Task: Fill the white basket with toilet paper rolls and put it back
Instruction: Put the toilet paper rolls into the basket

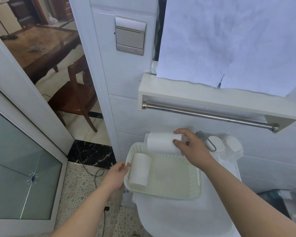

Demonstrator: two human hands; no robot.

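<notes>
While the white perforated plastic basket [176,194] sits on the closed white toilet lid [183,219], I steady it with my left hand [117,175], whose fingers pinch its left rim. One white toilet paper roll [140,170] already lies inside along the left wall. My right hand [193,147] grips a second white toilet paper roll [162,142] by its right end, thumb on the near side and fingers over the far side, holding it sideways just above the basket's back rim.

To do this well, I judge I should lower the roll flat along the back wall, clear of the first roll, so room stays for more, and hold the rim firm so the light basket does not slide on the smooth lid.

Behind my right hand, two more white rolls [215,144] stand in thin clear wrapping on the cistern top, beside a bent metal wire loop [210,145]. Above runs a chrome towel rail [212,115] under a white shelf [203,98], with pale sheets of paper [229,40] hanging over it. A silver flush plate [130,35] is set in the white tiled wall. To the left, a doorway shows a brown wooden chair [75,98] and table [39,47].
</notes>
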